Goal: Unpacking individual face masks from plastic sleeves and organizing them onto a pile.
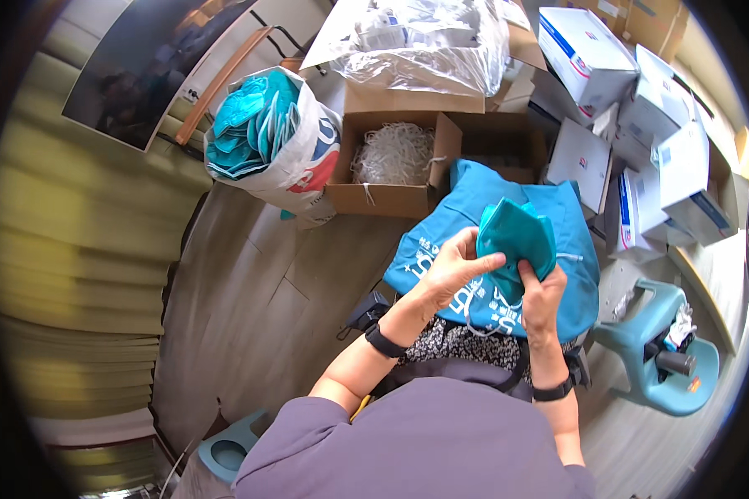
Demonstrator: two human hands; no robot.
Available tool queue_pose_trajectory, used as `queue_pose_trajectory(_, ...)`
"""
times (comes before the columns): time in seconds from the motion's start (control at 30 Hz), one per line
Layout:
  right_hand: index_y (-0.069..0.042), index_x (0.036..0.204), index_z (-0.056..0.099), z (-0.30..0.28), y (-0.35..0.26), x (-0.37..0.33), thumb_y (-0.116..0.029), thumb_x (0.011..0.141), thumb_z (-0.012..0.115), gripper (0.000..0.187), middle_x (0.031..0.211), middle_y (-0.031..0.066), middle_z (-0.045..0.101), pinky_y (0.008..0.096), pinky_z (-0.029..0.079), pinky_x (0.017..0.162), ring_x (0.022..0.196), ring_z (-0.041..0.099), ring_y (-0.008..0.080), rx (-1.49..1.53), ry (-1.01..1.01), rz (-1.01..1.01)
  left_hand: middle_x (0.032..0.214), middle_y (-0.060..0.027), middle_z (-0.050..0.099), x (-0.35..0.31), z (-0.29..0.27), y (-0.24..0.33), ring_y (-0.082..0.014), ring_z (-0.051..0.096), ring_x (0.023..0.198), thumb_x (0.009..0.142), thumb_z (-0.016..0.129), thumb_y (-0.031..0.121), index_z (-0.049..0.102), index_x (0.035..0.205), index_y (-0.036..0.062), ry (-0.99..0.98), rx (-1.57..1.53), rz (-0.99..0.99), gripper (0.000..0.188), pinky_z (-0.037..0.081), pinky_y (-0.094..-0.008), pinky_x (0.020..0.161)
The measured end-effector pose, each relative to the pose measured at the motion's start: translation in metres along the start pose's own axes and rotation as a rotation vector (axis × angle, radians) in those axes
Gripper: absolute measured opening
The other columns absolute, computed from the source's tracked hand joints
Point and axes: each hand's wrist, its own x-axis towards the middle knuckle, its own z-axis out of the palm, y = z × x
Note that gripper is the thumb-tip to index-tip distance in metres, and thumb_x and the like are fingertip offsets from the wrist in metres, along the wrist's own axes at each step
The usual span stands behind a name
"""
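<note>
A teal folded face mask [518,237] is held up over my lap between both hands. My left hand [460,268] grips its left edge, thumb on the near face. My right hand [543,299] pinches its lower right part. A thin white cord loops below the mask. Beneath the hands, a blue drawstring bag [424,237] with white print lies across my lap. Whether anything is inside it cannot be seen.
Ahead on the left stands a white sack [316,137] full of teal masks [254,125]. Beside it, a cardboard box [383,200] holds tangled white elastic cords [395,154]. White cartons [578,166] pile up at right, near a blue-green stool [632,333] with small items.
</note>
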Motion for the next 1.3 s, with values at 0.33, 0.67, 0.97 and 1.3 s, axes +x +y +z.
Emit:
queue_pose_trajectory(0.33,0.003,0.125,0.054,-0.018,0.012,0.016,-0.016,0.103,0.054,0.029,0.101,0.0121,0.069,0.0213,0.051,0.063,0.081,0.066,0.0125,-0.090,-0.108,0.119,0.095,-0.0028,0.061,-0.005,-0.130,0.109,-0.0124,0.057,0.082,0.086,0.075,0.008,0.056,0.102,0.0059,0.798,0.673,0.730,0.024,0.050,-0.0287,0.073)
queue_pose_trajectory(0.67,0.002,0.112,0.059,-0.024,0.029,0.019,-0.011,0.102,0.053,0.018,0.090,0.0096,0.070,0.0196,0.047,0.058,0.071,0.065,0.0090,-0.253,-0.081,0.211,0.115,-0.0144,0.064,-0.003,-0.331,0.299,-0.0387,0.058,0.111,0.093,0.066,0.021,0.052,0.112,0.0040,1.380,1.553,1.021,0.029,0.040,-0.0523,0.098)
queue_pose_trajectory(0.97,-0.004,0.145,0.044,-0.014,0.001,0.052,-0.028,0.094,0.064,0.060,0.146,0.0212,0.044,0.0439,0.034,0.110,0.134,0.043,0.0372,-1.324,-0.151,-0.220,0.167,-0.0026,0.007,0.117,-0.481,0.244,-0.0423,0.006,0.151,0.076,0.052,0.084,0.028,0.156,0.0354,1.000,1.565,-0.122,0.097,-0.002,-0.0681,0.115)
queue_pose_trajectory(1.3,-0.005,0.141,0.045,0.030,0.045,0.030,-0.029,0.078,0.080,0.076,0.139,0.0199,0.047,0.0472,0.043,0.096,0.121,0.051,0.0390,-1.148,-0.541,-0.026,0.163,0.0012,0.026,0.120,-0.539,0.275,-0.0359,0.026,0.146,0.085,0.032,0.082,0.025,0.156,0.0375,1.055,1.560,-0.235,0.084,0.009,-0.0616,0.115)
